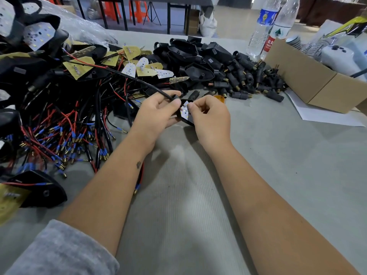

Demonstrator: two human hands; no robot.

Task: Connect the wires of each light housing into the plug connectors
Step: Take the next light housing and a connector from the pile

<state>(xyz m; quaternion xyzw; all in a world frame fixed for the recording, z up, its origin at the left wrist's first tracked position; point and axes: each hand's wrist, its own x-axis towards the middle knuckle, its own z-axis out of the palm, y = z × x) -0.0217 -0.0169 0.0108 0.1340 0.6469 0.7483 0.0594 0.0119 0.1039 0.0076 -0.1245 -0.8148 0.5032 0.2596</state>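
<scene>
A grey sleeve point(59, 253) and two bare forearms reach over the grey table point(198, 195). The left hand point(156, 114) and right hand point(210, 118) both pinch one black light housing point(186, 114) with its white LED board, black cable point(139, 80) attached. Left, dozens of wired housings point(49, 116) look finished; beyond, dozens of loose plug connectors point(248, 80) remain. Two water bottles point(272, 26) stand behind.

Matt black plastic housings point(190, 54); brass-tipped plugs point(241, 94); ribbed grey table cover point(178, 195); brown cardboard box point(309, 82).
</scene>
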